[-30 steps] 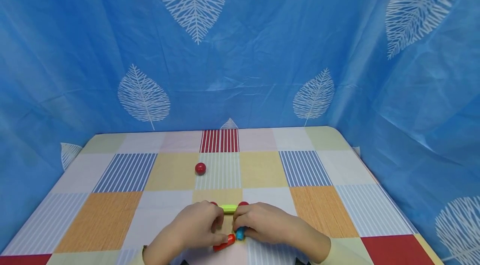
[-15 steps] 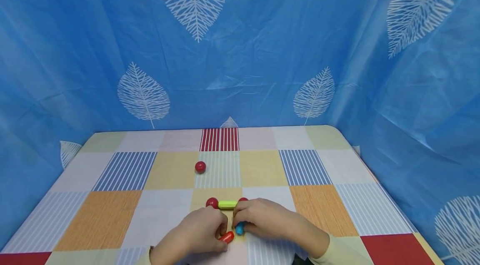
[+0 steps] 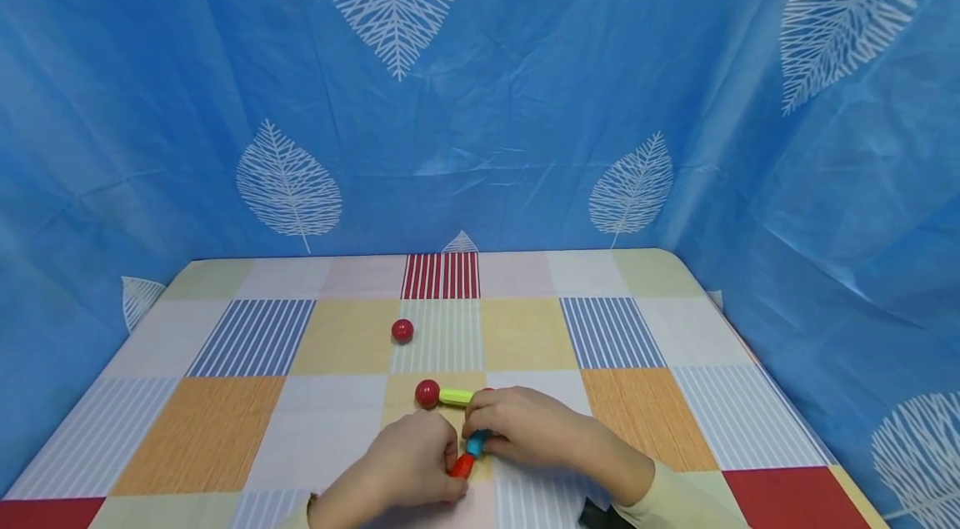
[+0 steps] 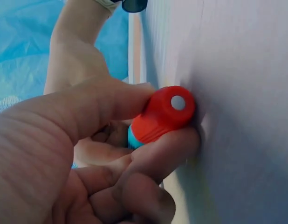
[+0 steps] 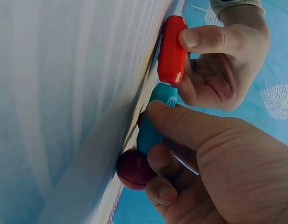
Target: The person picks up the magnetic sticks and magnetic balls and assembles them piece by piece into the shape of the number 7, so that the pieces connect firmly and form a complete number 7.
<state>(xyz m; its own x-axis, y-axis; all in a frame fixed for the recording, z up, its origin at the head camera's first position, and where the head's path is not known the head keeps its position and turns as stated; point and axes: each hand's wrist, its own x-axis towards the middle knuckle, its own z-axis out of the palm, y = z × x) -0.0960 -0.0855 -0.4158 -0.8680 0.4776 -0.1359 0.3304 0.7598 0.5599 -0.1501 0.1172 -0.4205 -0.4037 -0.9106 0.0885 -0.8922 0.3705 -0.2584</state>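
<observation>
Showing at the near edge beside the cream right sleeve is a black object, too cut off to name. Just beyond, the left hand pinches a red stick between its thumb and fingers, low over the checked tablecloth; in the left wrist view the stick's near end bears a round silvery disc. The red stick points forward and slightly to the right, in line with a blue stick, end toward end, though whether the two ends actually touch is hard to tell. The right hand grips that blue stick with its thumb on one side and curled fingers on the other. In the right wrist view a dark red ball sits at the blue stick's far end and seems to meet it. Past the hands, a yellow-green stick lies crosswise on the cloth, its left end against a glossy red ball, its right end passing behind the right hand's fingers. Farther off, well apart from those pieces and a little to the left, another red ball rests alone. Behind the table hangs a blue curtain printed with white leaves.
</observation>
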